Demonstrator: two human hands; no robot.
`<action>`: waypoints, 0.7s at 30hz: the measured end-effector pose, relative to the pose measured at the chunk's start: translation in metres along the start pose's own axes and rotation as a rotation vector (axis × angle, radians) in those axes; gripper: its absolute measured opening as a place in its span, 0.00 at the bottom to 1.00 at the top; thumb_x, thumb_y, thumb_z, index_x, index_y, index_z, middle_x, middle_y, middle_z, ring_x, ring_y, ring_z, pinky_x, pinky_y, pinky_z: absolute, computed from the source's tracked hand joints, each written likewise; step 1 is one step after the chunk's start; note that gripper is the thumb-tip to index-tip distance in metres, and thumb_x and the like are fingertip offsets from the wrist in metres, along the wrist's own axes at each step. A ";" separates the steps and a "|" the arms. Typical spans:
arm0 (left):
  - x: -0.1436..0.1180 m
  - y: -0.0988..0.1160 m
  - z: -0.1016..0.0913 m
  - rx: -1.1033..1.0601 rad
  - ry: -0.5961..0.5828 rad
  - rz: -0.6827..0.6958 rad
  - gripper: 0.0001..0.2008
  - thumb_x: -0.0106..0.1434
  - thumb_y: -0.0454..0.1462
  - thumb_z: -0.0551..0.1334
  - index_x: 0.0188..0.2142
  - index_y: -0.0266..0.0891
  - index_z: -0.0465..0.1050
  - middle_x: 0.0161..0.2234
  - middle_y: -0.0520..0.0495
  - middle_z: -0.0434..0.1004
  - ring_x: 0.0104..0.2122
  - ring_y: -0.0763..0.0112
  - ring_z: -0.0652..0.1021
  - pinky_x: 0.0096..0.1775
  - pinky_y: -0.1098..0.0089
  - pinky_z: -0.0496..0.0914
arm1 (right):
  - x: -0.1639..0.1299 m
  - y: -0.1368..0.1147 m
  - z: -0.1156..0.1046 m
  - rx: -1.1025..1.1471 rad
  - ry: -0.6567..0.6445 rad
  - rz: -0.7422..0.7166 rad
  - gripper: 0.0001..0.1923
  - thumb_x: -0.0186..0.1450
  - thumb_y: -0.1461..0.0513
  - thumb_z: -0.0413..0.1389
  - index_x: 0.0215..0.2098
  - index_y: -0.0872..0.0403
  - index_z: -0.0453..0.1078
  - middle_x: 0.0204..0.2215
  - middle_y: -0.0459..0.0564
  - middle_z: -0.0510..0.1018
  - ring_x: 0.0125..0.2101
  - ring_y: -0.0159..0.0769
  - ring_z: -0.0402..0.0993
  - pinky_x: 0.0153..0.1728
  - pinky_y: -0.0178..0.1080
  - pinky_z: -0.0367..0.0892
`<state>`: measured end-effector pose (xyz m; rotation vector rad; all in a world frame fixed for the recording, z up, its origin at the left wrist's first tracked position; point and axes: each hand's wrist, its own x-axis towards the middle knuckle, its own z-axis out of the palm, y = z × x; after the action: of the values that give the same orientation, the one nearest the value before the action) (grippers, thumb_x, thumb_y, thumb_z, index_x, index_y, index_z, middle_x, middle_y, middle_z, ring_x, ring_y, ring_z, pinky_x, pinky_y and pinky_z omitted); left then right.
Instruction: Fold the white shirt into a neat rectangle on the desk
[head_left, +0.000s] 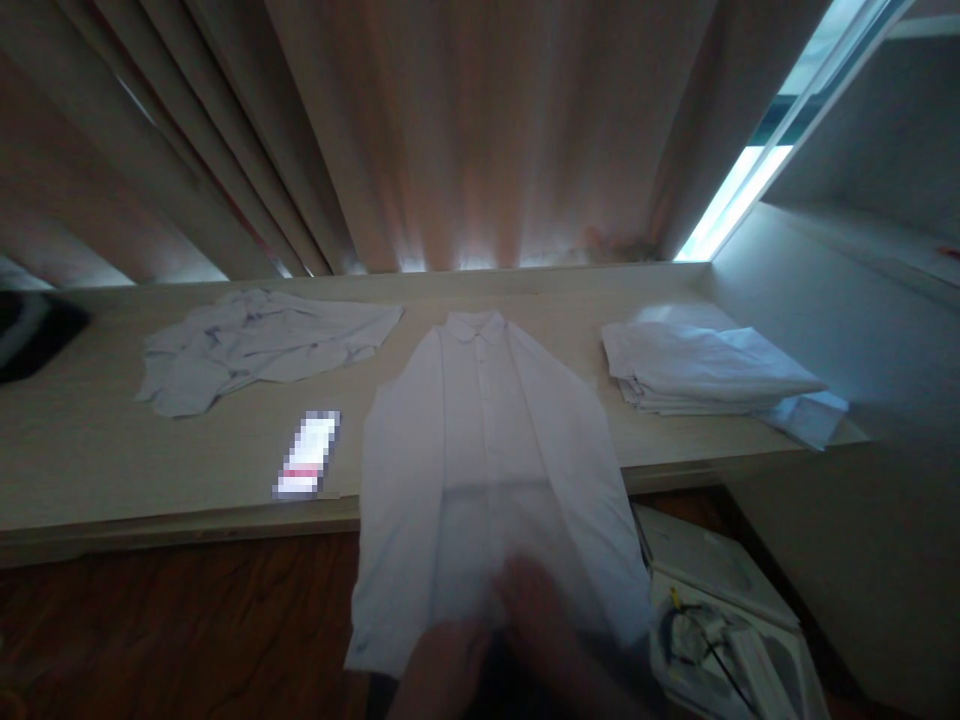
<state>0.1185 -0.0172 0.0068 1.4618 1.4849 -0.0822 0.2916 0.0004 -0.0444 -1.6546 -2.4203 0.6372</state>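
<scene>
A white long-sleeved shirt (487, 430), buttoned up with its collar at the far end, lies front side up on the pale ledge (150, 480). Its lower part hangs over the ledge's front edge toward me. Over the lower front of the shirt is my right hand (529, 600), blurred, with its fingers stretched forward. My left hand (450, 650) is beside it near the hem; its fingers are smeared, and whether they grip the cloth is unclear.
A crumpled white garment (255, 345) lies on the left, with a phone-like lit rectangle (307, 455) in front. Folded white cloths (705, 365) are stacked right. Curtains (480, 140) hang behind. Below right stands a pale box (720, 560) with cables (697, 630).
</scene>
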 end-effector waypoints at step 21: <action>0.016 0.019 0.019 -0.437 -0.005 -0.128 0.23 0.60 0.50 0.50 0.47 0.40 0.70 0.40 0.42 0.77 0.43 0.60 0.75 0.44 0.62 0.68 | -0.001 0.015 -0.006 0.042 -0.030 0.078 0.10 0.60 0.67 0.49 0.31 0.52 0.73 0.33 0.50 0.78 0.36 0.37 0.72 0.42 0.39 0.65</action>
<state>0.1481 -0.0133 -0.0027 1.0151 1.4790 0.1530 0.3072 0.0057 -0.0448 -1.7422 -2.3558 0.7233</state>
